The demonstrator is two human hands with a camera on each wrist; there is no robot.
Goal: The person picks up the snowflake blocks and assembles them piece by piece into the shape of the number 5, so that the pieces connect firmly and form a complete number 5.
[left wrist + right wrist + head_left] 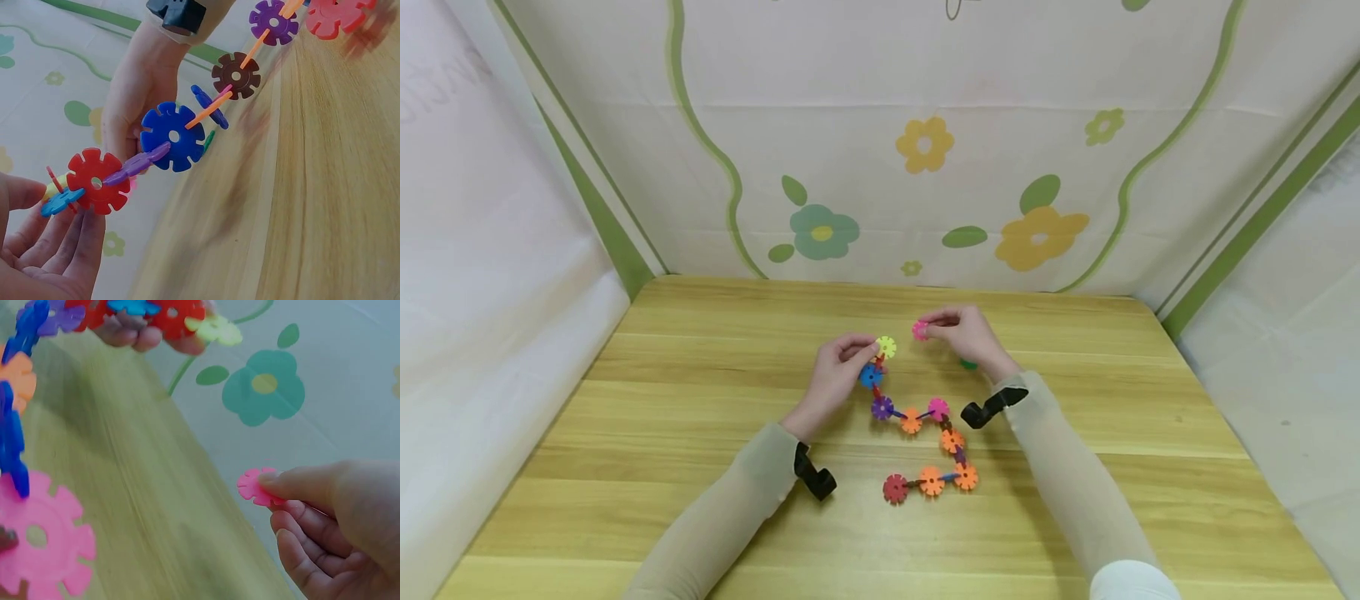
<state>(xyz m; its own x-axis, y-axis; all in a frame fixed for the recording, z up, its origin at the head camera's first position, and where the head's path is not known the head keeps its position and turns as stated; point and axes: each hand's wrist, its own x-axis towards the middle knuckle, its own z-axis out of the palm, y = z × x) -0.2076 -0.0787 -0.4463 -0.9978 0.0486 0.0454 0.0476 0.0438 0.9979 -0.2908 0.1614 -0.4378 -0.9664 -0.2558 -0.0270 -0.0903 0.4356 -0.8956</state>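
A chain of notched plastic snowflake discs, interlocked edge to edge, zigzags from a dark red disc (895, 489) at the near end, through a purple disc (882, 407), up to a yellow disc (887, 347). My left hand (827, 379) pinches this far end between thumb and fingers. In the left wrist view, a light blue disc (62, 202) and a red disc (94, 175) sit right by those fingertips. To the right, my right hand (967, 335) holds a loose pink disc (253, 486) between thumb and forefinger, apart from the chain.
A green piece (968, 364) lies on the wooden table (700, 467) by my right wrist, mostly hidden by it. Patterned white cloth (850, 83) hangs behind the table, with more cloth at both sides. A black camera mount is on each wrist.
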